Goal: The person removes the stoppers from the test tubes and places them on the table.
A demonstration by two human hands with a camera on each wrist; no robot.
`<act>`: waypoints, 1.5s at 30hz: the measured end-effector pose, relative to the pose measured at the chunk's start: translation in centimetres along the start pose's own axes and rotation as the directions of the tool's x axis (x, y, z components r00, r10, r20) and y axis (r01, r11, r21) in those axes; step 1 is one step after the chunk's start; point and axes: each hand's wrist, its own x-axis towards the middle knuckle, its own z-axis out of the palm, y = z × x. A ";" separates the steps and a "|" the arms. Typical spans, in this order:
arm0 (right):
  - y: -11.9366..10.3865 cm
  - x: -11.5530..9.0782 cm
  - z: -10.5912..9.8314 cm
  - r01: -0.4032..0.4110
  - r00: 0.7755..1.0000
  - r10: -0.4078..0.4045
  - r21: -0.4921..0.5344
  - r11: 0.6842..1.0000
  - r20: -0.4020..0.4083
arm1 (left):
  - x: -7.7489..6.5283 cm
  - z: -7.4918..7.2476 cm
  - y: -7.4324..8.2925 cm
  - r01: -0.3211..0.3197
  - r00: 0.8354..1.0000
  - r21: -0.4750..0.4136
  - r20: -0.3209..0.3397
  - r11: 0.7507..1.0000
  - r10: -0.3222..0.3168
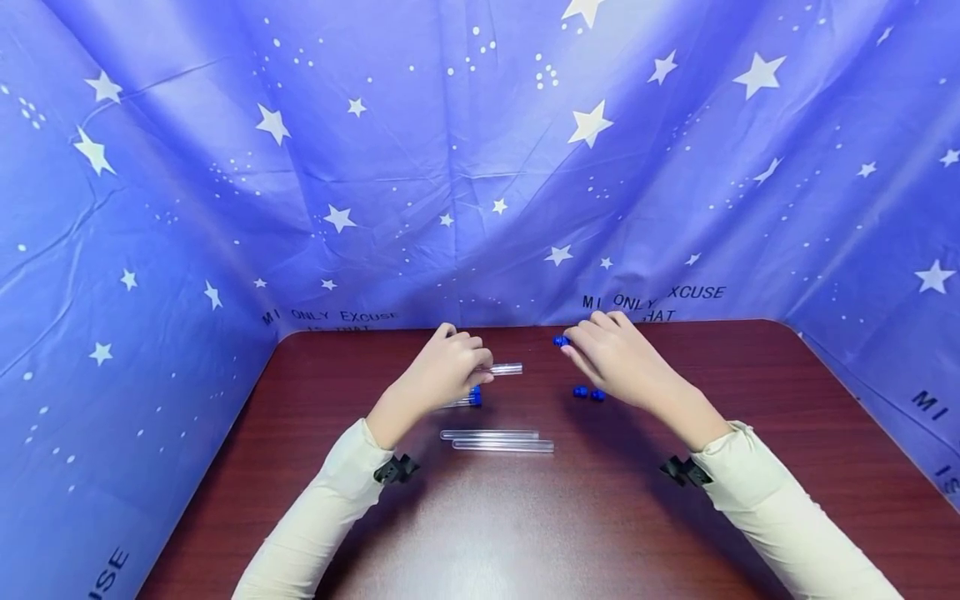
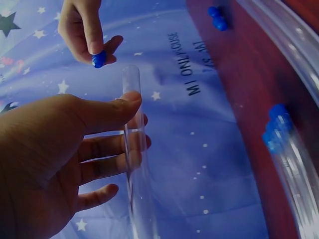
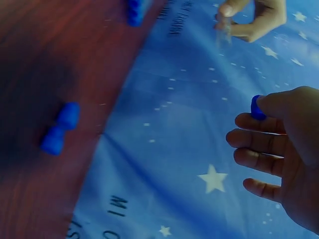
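Note:
My left hand (image 1: pixel 447 367) pinches a clear test tube (image 2: pixel 132 79) between thumb and fingers, its end pointing right toward the other hand. In the right wrist view, my right hand (image 3: pixel 294 144) holds a small blue cap (image 3: pixel 257 107) between thumb and index finger, the other fingers spread below. A gap separates cap and tube in the left wrist view. Below the right hand, two more blue caps (image 1: pixel 588 393) lie on the table. Beneath the left hand sit several tubes with blue caps (image 2: pixel 279 124) on, partly hidden by that hand in the head view.
Two uncapped clear tubes (image 1: pixel 498 441) lie side by side on the dark red wooden table (image 1: pixel 480 517), nearer to me. A blue star-patterned cloth (image 1: pixel 450 167) hangs behind the table's far edge and along both sides.

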 end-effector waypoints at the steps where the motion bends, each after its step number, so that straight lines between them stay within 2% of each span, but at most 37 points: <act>1: 0.1 -0.2 0.2 0.005 1.000 -0.005 -0.002 1.000 0.009 | 0.0 0.1 0.0 -0.001 1.000 -0.001 0.018 1.000 0.001; 7: 0.5 -1.5 1.3 0.030 0.997 -0.029 -0.010 1.000 0.076 | -0.1 0.9 0.3 -0.026 0.995 -0.008 0.098 1.000 0.026; 16: 0.9 -3.3 2.3 0.044 0.979 -0.039 -0.020 0.999 0.199 | -0.3 1.8 0.8 -0.078 0.986 0.016 0.148 0.997 0.075; 23: 1.0 -4.5 3.0 0.052 0.960 -0.043 -0.028 0.998 0.275 | -0.6 2.8 1.0 -0.085 0.976 0.030 0.206 0.996 0.078; 26: 1.0 -4.9 3.2 0.070 0.960 -0.055 -0.046 0.996 0.276 | -0.7 3.2 1.0 -0.090 0.972 0.028 0.221 0.996 0.081; 31: 0.9 -5.5 3.8 0.132 0.967 -0.107 -0.095 0.987 0.233 | -1.0 3.7 1.2 -0.104 0.967 0.045 0.239 0.994 0.090; 35: 0.8 -6.0 4.2 0.164 0.967 -0.135 -0.120 0.979 0.218 | -1.3 4.1 1.4 -0.122 0.967 0.075 0.233 0.990 0.101; 45: 0.6 -6.9 4.8 0.149 0.956 -0.113 -0.116 0.982 0.270 | -2.2 5.4 1.4 -0.126 0.971 0.099 0.217 0.987 0.102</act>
